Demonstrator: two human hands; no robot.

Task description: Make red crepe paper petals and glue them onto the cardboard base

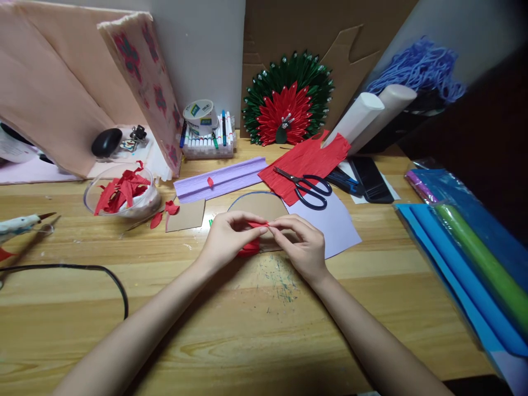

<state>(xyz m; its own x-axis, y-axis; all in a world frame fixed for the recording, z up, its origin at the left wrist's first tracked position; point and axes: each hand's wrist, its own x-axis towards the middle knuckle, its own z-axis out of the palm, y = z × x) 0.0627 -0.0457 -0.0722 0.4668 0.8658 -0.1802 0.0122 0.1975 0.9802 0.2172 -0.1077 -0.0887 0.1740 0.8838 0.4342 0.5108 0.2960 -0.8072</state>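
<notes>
My left hand [228, 237] and my right hand [302, 245] meet over the middle of the wooden table [256, 330]. Both pinch a small piece of red crepe paper [252, 241] between thumbs and fingertips; part of it hangs below my left palm. Under the hands lies a round-topped piece of brown cardboard [259, 204] on a lilac sheet [336, 223]. Black-handled scissors [307, 187] rest on a red crepe sheet [307, 159] just behind my right hand.
A glass bowl [124, 199] of red paper scraps stands at left, with a glue gun [20, 224] and black cable [82, 269]. A lilac crepe strip [220, 179], marker box [208, 144], tape roll [201, 114] and green-red paper ornament [289, 102] stand behind. Wrapped blue and green rolls [474, 258] lie at right.
</notes>
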